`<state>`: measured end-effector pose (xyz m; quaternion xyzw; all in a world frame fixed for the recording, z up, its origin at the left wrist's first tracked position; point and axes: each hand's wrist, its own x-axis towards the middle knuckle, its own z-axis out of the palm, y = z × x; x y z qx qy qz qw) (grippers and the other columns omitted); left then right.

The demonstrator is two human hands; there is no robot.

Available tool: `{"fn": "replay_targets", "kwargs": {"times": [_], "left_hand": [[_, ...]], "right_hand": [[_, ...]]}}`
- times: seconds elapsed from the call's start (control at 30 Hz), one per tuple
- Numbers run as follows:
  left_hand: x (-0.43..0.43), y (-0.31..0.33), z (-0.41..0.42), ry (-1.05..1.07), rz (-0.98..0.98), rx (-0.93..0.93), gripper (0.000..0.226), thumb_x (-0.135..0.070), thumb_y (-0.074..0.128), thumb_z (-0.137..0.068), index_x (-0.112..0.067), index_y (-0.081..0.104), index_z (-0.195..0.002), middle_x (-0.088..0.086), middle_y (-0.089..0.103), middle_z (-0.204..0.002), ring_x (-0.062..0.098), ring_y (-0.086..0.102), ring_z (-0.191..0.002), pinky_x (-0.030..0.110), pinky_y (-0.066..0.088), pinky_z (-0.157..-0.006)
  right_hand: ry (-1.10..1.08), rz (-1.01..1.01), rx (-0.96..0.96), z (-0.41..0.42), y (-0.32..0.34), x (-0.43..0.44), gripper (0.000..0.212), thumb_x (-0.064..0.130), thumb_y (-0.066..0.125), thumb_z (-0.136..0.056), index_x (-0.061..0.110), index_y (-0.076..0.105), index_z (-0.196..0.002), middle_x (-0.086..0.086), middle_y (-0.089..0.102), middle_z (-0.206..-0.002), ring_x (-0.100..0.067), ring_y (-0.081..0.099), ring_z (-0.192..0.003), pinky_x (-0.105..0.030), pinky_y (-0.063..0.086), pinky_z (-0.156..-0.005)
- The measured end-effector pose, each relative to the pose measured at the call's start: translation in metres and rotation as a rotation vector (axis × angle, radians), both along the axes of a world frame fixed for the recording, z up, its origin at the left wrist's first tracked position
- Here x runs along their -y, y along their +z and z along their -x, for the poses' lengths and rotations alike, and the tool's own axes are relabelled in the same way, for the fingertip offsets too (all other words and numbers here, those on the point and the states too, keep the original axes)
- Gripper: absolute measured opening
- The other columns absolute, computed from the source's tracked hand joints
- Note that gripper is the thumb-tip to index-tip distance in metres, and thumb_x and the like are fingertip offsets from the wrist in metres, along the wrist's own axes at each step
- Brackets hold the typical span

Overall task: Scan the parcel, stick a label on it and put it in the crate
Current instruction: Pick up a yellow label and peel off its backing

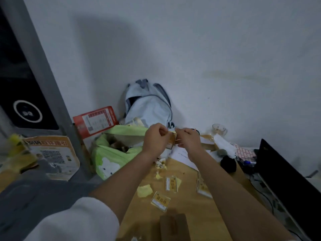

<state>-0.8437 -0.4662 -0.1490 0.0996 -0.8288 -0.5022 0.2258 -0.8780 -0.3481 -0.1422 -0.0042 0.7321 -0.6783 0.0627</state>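
Both my hands are raised over the far part of the wooden table [187,202] and pinch one small yellow and white label [172,140] between them. My left hand [155,138] grips its left edge, my right hand [188,139] its right edge. Several more yellow labels [160,201] and torn yellow backing scraps [144,190] lie on the table below my forearms. A brown cardboard parcel [173,226] sits at the near table edge, blurred. No crate is clearly visible.
A green cloth bag [111,153] gapes open left of the table, with a light blue backpack [149,105] against the wall behind it. A red box [95,121], papers [184,154], a glass [219,130], a black round object [228,163] and a dark laptop [284,178] crowd the right side.
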Motion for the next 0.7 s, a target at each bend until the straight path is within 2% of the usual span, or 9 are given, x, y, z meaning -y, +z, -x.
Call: {"fn": "replay_targets", "kwargs": {"times": [0.07,0.17,0.23,0.3,0.4,0.5,0.63,0.7], "left_hand": [[-0.005,0.02,-0.002,-0.051,-0.002,-0.033,0.015,-0.025,0.069,-0.082,-0.012,0.062,-0.079,0.003,0.067,-0.076,0.013,0.061,-0.067,0.018,0.048,-0.06],[-0.006,0.042,-0.007,-0.098,-0.094,-0.028,0.016,-0.022,0.069,-0.082,-0.006,0.067,-0.082,0.007,0.07,-0.071,0.016,0.066,-0.061,0.027,0.056,-0.063],[-0.005,0.052,-0.009,-0.131,-0.11,-0.038,0.014,-0.019,0.071,-0.081,-0.006,0.068,-0.082,0.002,0.068,-0.07,0.003,0.063,-0.056,0.019,0.055,-0.062],[-0.006,0.063,-0.013,-0.149,-0.13,-0.067,0.016,-0.018,0.073,-0.08,-0.004,0.069,-0.086,0.001,0.066,-0.074,0.001,0.062,-0.062,0.012,0.05,-0.061],[-0.01,0.086,-0.022,-0.173,-0.155,-0.127,0.017,-0.022,0.076,-0.078,-0.008,0.07,-0.084,-0.003,0.067,-0.073,-0.004,0.062,-0.061,0.007,0.048,-0.055],[-0.014,0.109,-0.034,-0.192,-0.148,-0.205,0.012,-0.023,0.078,-0.076,-0.02,0.067,-0.075,-0.007,0.066,-0.066,-0.005,0.061,-0.053,0.017,0.053,-0.056],[-0.014,0.127,-0.048,-0.201,-0.104,-0.294,0.015,-0.017,0.073,-0.08,-0.026,0.068,-0.07,-0.008,0.067,-0.066,0.001,0.063,-0.057,0.027,0.056,-0.069],[-0.012,0.13,-0.052,-0.221,-0.107,-0.28,0.009,-0.015,0.071,-0.082,-0.02,0.074,-0.075,-0.003,0.069,-0.067,0.01,0.065,-0.065,0.034,0.056,-0.075]], "right_hand": [[-0.017,0.039,-0.046,-0.002,0.018,0.002,0.017,0.016,0.065,-0.087,0.003,0.069,-0.076,-0.015,0.067,-0.072,-0.023,0.062,-0.063,-0.03,0.051,-0.06],[-0.066,0.083,-0.09,-0.011,0.041,0.0,0.019,0.012,0.066,-0.085,0.006,0.07,-0.067,-0.013,0.068,-0.067,-0.021,0.063,-0.062,-0.033,0.055,-0.066],[-0.082,0.076,-0.124,-0.018,0.053,-0.002,0.021,0.013,0.068,-0.085,0.009,0.07,-0.064,-0.011,0.069,-0.066,-0.019,0.065,-0.062,-0.028,0.057,-0.063],[-0.097,0.076,-0.157,-0.026,0.067,-0.004,0.023,0.014,0.068,-0.085,0.01,0.07,-0.063,-0.01,0.069,-0.065,-0.017,0.065,-0.06,-0.024,0.056,-0.06],[-0.139,0.133,-0.206,-0.036,0.092,-0.006,0.025,0.012,0.069,-0.083,0.01,0.069,-0.058,-0.008,0.068,-0.061,-0.018,0.064,-0.06,-0.029,0.059,-0.068],[-0.162,0.223,-0.24,-0.046,0.114,-0.007,0.027,0.009,0.07,-0.082,0.009,0.067,-0.055,-0.005,0.065,-0.054,-0.013,0.062,-0.053,-0.022,0.059,-0.061],[-0.105,0.289,-0.267,-0.061,0.13,-0.008,0.021,0.01,0.071,-0.081,0.006,0.07,-0.06,-0.009,0.071,-0.063,-0.016,0.069,-0.06,-0.025,0.059,-0.063],[-0.083,0.268,-0.273,-0.065,0.134,-0.01,0.018,0.011,0.072,-0.081,0.005,0.071,-0.064,-0.013,0.073,-0.069,-0.021,0.071,-0.066,-0.028,0.059,-0.065]]}}
